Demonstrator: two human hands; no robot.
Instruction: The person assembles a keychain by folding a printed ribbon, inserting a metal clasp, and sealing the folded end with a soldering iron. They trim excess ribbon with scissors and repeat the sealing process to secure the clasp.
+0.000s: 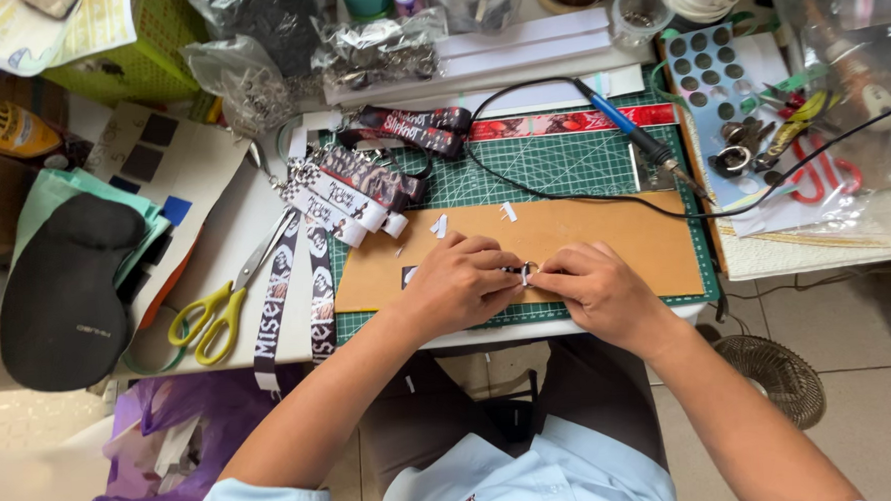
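Note:
My left hand (457, 283) and my right hand (592, 286) meet over a brown board (605, 238) that lies on a green cutting mat (562, 165). Between the fingertips of both hands is a small metal ring (527, 273) on the end of a black-and-white printed strap, most of it hidden under my left hand. Both hands pinch this piece. Small white scraps (441, 225) lie on the board just beyond my left hand.
A pile of printed straps (348, 190) and yellow-handled scissors (208, 316) lie to the left. A blue-handled soldering iron (636, 137) with a black cord rests at the back right. Red-handled scissors (823, 174), bags of metal parts and a black pad (67, 287) crowd the edges.

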